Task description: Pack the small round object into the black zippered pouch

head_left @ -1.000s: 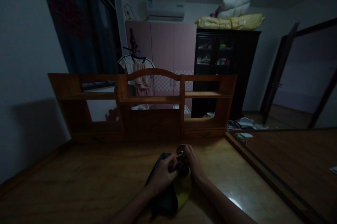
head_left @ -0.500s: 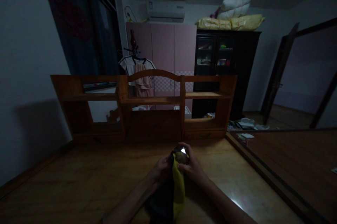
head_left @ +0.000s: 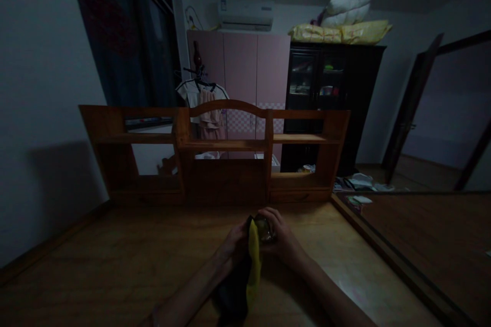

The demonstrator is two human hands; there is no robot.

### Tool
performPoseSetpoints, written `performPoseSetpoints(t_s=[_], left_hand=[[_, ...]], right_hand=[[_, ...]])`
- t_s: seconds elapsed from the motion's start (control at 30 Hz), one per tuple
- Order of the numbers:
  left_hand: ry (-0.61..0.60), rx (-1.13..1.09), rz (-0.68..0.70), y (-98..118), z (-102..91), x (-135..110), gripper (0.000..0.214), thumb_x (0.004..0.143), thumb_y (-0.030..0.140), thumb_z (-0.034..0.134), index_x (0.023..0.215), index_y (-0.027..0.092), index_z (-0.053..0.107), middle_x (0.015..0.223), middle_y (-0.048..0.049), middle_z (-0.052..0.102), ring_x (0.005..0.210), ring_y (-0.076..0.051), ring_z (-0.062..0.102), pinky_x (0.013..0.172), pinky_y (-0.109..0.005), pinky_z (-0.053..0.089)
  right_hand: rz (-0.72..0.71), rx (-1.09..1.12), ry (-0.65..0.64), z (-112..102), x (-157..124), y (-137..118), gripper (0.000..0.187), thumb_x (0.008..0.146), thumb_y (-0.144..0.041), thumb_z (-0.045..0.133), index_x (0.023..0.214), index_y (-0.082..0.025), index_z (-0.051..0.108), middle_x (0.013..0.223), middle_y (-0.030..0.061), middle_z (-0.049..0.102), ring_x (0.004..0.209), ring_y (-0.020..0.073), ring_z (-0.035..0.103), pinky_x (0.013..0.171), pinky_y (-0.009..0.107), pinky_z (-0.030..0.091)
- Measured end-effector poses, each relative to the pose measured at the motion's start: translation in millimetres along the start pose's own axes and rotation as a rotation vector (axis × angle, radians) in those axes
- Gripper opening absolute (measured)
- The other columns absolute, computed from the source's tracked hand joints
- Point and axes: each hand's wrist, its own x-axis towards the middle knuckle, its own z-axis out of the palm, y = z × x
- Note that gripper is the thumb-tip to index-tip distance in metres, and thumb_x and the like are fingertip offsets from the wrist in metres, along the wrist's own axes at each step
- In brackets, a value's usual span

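My left hand (head_left: 233,246) is closed around the upper end of a cloth (head_left: 253,258), black on one side and yellow on the other, which hangs down toward the near edge of the view. My right hand (head_left: 283,240) curls around a small, shiny, see-through glass (head_left: 265,231), its fingers over the top and far side. The cloth's yellow face is right beside the glass; whether they touch is hard to tell in the dim light. Both hands are close together above the wooden tabletop (head_left: 172,250).
Across the far side of the tabletop stands a wooden shelf unit (head_left: 224,148) with open compartments. A raised wooden edge (head_left: 376,240) runs along the right. Farther back are a pink wardrobe (head_left: 240,66), a dark cabinet (head_left: 355,91) and hanging clothes (head_left: 209,107).
The bright glint on the glass has gone as my right hand turned it. The cloth's yellow side shows narrower and has shifted slightly left. The room view has moved a little to the right.
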Motion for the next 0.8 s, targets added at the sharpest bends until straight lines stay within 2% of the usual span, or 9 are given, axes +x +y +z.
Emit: performPoseSetpoints(t_s=[0.13,0.3,0.53,0.7,0.8], left_hand=[[0.023,0.027,0.044,-4,-3.9,4,0.035,0.070,0.026,0.076,0.101,0.012,0.066,0.099,-0.0089,0.069,0.081,-0.018,0.065,0.073,-0.024,0.050],[0.025,0.081,0.051,-5,-2.7,6,0.031,0.065,0.022,0.079,0.091,0.013,0.065,0.089,-0.0053,0.068,0.074,-0.015,0.063,0.066,-0.022,0.047],[0.060,0.150,0.066,-7,0.6,2,0.029,0.062,0.021,0.078,0.083,0.016,0.059,0.084,-0.0011,0.065,0.072,-0.015,0.062,0.064,-0.023,0.046],[0.081,0.192,0.094,-11,-5.7,4,0.027,0.063,0.021,0.075,0.080,0.016,0.055,0.077,0.0022,0.062,0.066,-0.012,0.058,0.060,-0.020,0.043],[0.063,0.192,0.088,-12,-7.6,7,0.030,0.060,0.021,0.076,0.082,0.015,0.057,0.077,0.0012,0.062,0.066,-0.012,0.058,0.061,-0.020,0.044]], right_hand=[[-0.022,-0.030,-0.016,-1,0,0,0.082,0.061,-0.014,0.079,0.133,-0.029,0.042,0.137,0.0081,0.038,0.127,0.0258,0.039,0.105,0.040,0.036],[-0.030,0.016,0.010,0,0,-6,0.076,0.064,-0.017,0.077,0.131,-0.027,0.044,0.136,0.0096,0.040,0.126,0.0256,0.041,0.104,0.039,0.037],[0.079,0.049,0.031,1,-6,-3,0.093,0.061,-0.020,0.077,0.140,-0.025,0.027,0.132,0.0118,0.047,0.119,0.0276,0.048,0.100,0.044,0.040],[0.099,-0.020,0.045,1,-8,-8,0.075,0.064,-0.019,0.073,0.130,-0.023,0.038,0.119,0.0100,0.053,0.106,0.0247,0.055,0.091,0.039,0.046],[0.112,-0.081,0.045,1,-7,-11,0.076,0.061,-0.020,0.074,0.129,-0.025,0.039,0.117,0.0092,0.053,0.101,0.0247,0.056,0.086,0.038,0.047]])
